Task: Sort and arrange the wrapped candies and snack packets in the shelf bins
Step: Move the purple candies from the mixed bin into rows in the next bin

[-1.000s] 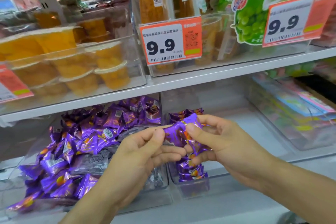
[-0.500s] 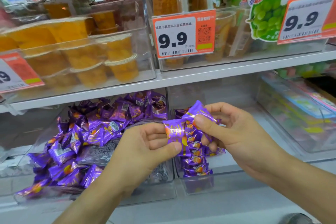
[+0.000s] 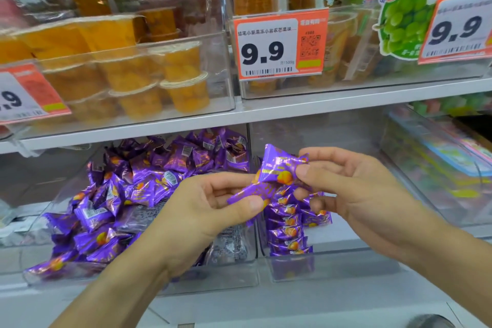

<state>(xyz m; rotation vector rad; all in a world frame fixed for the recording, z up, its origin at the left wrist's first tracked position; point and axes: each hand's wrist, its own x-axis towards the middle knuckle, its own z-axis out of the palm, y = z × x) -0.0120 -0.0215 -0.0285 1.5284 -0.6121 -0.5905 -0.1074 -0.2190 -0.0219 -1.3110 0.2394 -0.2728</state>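
Glossy, crinkled purple foil on the wrapped candies (image 3: pixel 274 181); clear, smooth, shiny plastic for the shelf bins (image 3: pixel 231 271) and the jelly cups (image 3: pixel 186 90); matt printed paper on the price tag (image 3: pixel 279 46); smooth white-painted shelf edge (image 3: pixel 319 106).

right bin (image 3: pixel 346 253) mostly free behind candy row (image 3: pixel 288 231), left bin (image 3: pixel 234 271) heaped with candies (image 3: pixel 149 181)

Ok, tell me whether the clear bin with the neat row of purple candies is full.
Not full. The row of candies hugs the bin's left wall; bare floor shows beside it.
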